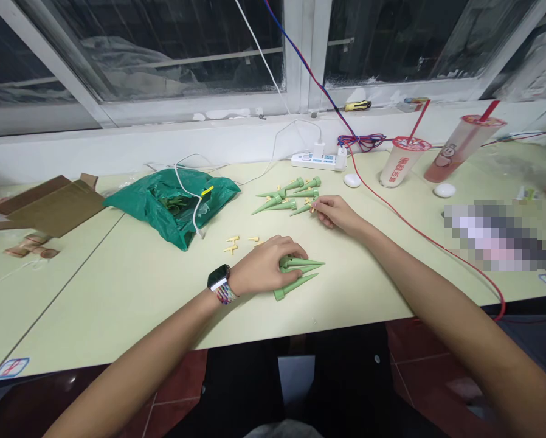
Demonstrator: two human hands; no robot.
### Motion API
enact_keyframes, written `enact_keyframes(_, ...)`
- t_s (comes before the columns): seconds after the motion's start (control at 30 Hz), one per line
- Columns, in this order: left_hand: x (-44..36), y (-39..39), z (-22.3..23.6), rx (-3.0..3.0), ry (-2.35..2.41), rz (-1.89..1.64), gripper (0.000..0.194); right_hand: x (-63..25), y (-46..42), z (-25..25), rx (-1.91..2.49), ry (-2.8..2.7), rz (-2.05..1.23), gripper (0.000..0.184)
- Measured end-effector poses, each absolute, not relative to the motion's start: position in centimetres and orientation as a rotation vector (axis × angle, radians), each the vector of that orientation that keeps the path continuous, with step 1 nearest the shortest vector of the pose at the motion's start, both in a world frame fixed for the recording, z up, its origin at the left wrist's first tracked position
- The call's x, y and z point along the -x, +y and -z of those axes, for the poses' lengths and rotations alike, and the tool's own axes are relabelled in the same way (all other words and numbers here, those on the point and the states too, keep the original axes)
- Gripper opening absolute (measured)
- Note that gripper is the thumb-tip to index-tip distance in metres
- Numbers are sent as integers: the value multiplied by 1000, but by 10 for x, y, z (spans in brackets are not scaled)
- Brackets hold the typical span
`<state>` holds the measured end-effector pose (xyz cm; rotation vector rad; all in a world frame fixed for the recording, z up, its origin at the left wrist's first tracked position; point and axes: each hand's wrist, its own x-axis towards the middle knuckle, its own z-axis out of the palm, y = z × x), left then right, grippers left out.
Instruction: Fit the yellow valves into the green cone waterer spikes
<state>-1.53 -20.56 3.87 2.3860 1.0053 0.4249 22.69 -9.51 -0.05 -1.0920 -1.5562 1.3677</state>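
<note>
Nearest green spikes (304,263) partly covered

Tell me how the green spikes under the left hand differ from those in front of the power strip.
The near spikes point right in the picture; the far spikes point mostly left. Yellow pieces show among the far spikes; none shows on the near spikes. The left hand partly covers the near spikes; the far spikes lie mostly uncovered. Both sets are green and tapered.

"What colours reach your remote station?"

"I see green spikes (282,205), yellow pegs (231,249) and a pale yellow-green table (131,286)."

"And the bag (166,224)?"

"Darker green. I also pick out red straws (489,111), a red-and-blue cable (366,142) and a multicoloured, patterned watch strap (225,294)."
</note>
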Motion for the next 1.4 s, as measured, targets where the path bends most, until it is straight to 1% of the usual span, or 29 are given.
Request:
enact_keyframes(0.07,15,-207,-41,-2365,1024,-414,26,-227,-94,1,1084,-1557,-1367,36)
enact_keyframes(0.23,15,-218,-43,-2410,911,-425,47,-227,-92,5,1083,-1558,-1368,38)
enact_keyframes(0.33,16,-224,-38,-2463,837,-419,52,-227,-92,5,1076,-1553,-1377,38)
enact_keyframes(0.4,16,-225,-34,-2476,839,-434,50,-227,-93,4,1078,-1551,-1378,37)
enact_keyframes(0.6,10,-219,-23,-2430,780,-520,34,-227,-92,4,1086,-1546,-1384,36)
enact_keyframes(0.73,7,-221,-22,-2434,712,-535,31,-226,-94,6,1082,-1566,-1358,39)
enact_keyframes(0.93,8,-227,-25,-2377,743,-587,26,-224,-98,4,1066,-1628,-1332,47)
enact_keyframes(1.07,10,-219,-30,-2279,827,-770,22,-219,-104,1,1020,-1656,-1342,53)
enact_keyframes(1.13,9,-209,-31,-2244,969,-911,21,-213,-112,-1,988,-1674,-1370,55)
enact_keyframes(1.2,8,-197,-33,-2240,1130,-1034,23,-204,-122,-5,944,-1709,-1401,56)
enact_keyframes(1.3,6,-184,-33,-2266,1192,-1086,28,-191,-137,-10,880,-1768,-1401,58)
enact_keyframes(1.4,5,-180,-32,-2173,1172,-1123,19,-184,-146,-12,897,-1759,-1387,63)
